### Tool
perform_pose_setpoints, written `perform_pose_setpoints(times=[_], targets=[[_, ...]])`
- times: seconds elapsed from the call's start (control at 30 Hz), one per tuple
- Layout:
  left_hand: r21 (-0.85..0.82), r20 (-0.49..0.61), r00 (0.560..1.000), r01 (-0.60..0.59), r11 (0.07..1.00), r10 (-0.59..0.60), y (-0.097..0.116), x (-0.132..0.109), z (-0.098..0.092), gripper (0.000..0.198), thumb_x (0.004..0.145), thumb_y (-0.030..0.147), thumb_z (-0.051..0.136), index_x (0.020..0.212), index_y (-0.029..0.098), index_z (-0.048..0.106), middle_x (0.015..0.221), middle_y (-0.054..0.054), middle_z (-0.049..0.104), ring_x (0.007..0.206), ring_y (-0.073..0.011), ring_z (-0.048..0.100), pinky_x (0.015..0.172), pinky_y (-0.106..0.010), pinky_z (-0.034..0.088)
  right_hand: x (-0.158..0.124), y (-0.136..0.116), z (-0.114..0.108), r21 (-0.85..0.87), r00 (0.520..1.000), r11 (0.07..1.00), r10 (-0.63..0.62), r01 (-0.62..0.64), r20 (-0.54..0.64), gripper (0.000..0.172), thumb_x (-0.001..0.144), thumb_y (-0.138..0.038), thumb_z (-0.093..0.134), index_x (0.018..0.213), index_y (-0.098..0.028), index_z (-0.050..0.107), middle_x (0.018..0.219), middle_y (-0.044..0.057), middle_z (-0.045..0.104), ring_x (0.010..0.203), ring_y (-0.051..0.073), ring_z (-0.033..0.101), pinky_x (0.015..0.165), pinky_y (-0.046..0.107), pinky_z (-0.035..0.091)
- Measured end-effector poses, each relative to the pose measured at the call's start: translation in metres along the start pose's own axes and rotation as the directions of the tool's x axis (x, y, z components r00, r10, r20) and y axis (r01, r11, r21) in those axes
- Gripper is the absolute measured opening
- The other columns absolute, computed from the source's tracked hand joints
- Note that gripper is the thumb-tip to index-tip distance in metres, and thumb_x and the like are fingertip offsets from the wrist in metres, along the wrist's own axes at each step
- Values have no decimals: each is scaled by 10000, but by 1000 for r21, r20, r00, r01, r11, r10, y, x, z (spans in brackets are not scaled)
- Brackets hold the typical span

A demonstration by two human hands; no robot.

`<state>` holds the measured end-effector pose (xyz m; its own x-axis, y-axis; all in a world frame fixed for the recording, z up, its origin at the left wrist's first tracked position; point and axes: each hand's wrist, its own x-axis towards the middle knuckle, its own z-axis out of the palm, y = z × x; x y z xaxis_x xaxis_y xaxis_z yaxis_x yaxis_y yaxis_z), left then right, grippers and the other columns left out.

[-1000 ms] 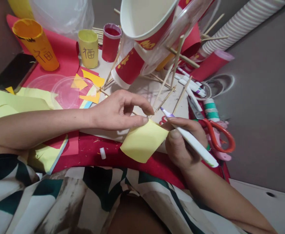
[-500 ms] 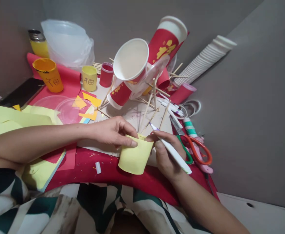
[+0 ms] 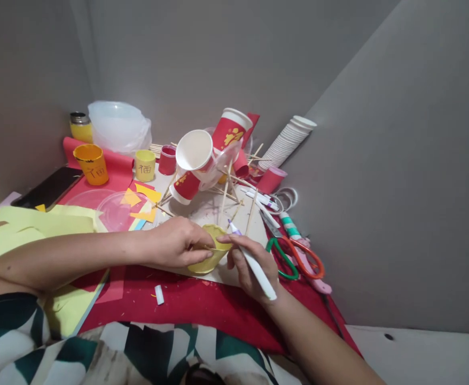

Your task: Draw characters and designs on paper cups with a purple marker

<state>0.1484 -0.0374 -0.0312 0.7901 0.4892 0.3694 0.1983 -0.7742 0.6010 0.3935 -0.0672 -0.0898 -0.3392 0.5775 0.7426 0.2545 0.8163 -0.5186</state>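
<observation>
A yellow paper-covered cup (image 3: 208, 264) is tilted so that its open mouth shows, close to the front edge of a white board (image 3: 194, 214). My left hand (image 3: 182, 241) grips the cup's rim from the left, fingers inside and thumb outside. In my right hand (image 3: 254, 262) lies a white marker (image 3: 256, 272) with a purple tip pointing up and away. Fingers of that hand also touch the cup's right rim. Behind the cup stands a structure of wooden sticks (image 3: 227, 187) carrying red-and-white paper cups (image 3: 194, 152).
Green-and-orange-handled scissors (image 3: 284, 259) lie at the right, near a stack of white paper cups (image 3: 288, 141). Leftward are an orange cup (image 3: 92, 166), a small yellow cup (image 3: 145, 166), a phone (image 3: 48, 187) and yellow paper (image 3: 38, 224). A white cap (image 3: 159, 294) rests on the red cloth (image 3: 202, 307).
The yellow cup has tipped, so its inside now shows more. Both hands keep their hold. My view has shifted, and the table things appear smaller and the back ones lower.
</observation>
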Motion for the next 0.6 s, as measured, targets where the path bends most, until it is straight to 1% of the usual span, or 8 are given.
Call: perform_pose_setpoints(times=[0.07, 0.13, 0.2, 0.37, 0.5, 0.6], targets=[[135, -11, 999, -49, 990, 51, 1, -1, 1, 205, 964, 200, 572, 870, 144, 746, 718, -41, 720, 634, -135, 608, 599, -247, 381, 4, -1, 2, -16, 999, 999, -48, 48, 21, 399, 1038, -152, 566, 1414, -281, 595, 1148, 80, 808, 546, 98, 653, 630, 266, 634], [269, -17, 996, -81, 960, 89, 2, -2, 3, 214, 976, 198, 559, 872, 162, 743, 726, -31, 734, 628, -135, 631, 585, -245, 386, 7, -1, 4, -33, 996, 996, -85, 86, 35, 404, 1041, -137, 554, 1418, -277, 589, 1126, 79, 806, 585, 106, 684, 670, 266, 647], [342, -25, 995, -82, 936, 96, 2, -4, 5, 220, 981, 200, 553, 874, 164, 742, 734, -30, 744, 628, -139, 653, 576, -247, 391, 10, 1, 7, -51, 993, 992, -113, 115, 42, 406, 1044, -131, 543, 1423, -271, 583, 1100, 79, 802, 650, 122, 729, 710, 270, 659], [400, -60, 995, -54, 915, 85, -3, -6, 11, 205, 974, 187, 554, 927, 154, 750, 764, -50, 773, 641, -160, 692, 577, -247, 410, 14, 9, 12, -92, 986, 982, -164, 166, 30, 395, 1054, -144, 530, 1430, -262, 563, 1072, 78, 789, 808, 152, 781, 769, 276, 669], [432, -110, 991, -21, 902, 76, -6, -7, 13, 232, 988, 192, 560, 821, 150, 716, 676, -36, 733, 562, -146, 650, 546, -244, 386, 17, 14, 14, -115, 978, 972, -206, 207, 18, 387, 1051, -147, 539, 1423, -251, 568, 1046, 72, 783, 843, 151, 779, 770, 256, 657], [446, -159, 984, 0, 895, 79, -6, -9, 13, 222, 981, 192, 599, 789, 151, 703, 619, -10, 693, 525, -129, 617, 530, -234, 376, 19, 15, 16, -108, 971, 965, -239, 239, 16, 384, 1060, -162, 530, 1434, -245, 558, 1041, 76, 778, 838, 147, 771, 751, 244, 646]])
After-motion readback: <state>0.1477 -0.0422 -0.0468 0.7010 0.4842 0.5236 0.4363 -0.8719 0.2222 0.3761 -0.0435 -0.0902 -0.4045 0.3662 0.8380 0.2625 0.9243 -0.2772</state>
